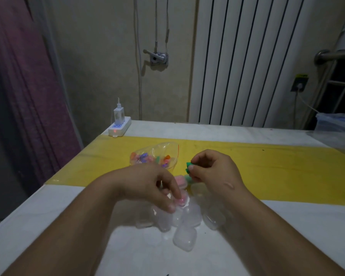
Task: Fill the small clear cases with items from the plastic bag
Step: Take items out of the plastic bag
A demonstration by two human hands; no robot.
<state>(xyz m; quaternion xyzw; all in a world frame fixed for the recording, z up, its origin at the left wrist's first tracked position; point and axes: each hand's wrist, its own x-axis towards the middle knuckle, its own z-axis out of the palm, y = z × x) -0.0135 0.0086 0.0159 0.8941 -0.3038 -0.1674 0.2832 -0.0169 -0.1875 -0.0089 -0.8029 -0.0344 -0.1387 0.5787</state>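
Desk [48, 212] white, yellow strip [267, 176] across middle. Radiator [247, 60] on wall behind. Power strip [120, 127] with charger at far left desk edge. Plastic bag [155, 156] of coloured pieces lies on yellow strip, beyond left hand. Cluster of small clear cases [184, 224] on white part near front, below both hands. Left hand [147, 184] reaches down, fingers curled onto case holding pink pieces [181, 201], apparently gripping it; blur hides detail. Right hand [211, 170] raised above cases, fingers pinching green pieces [188, 167].
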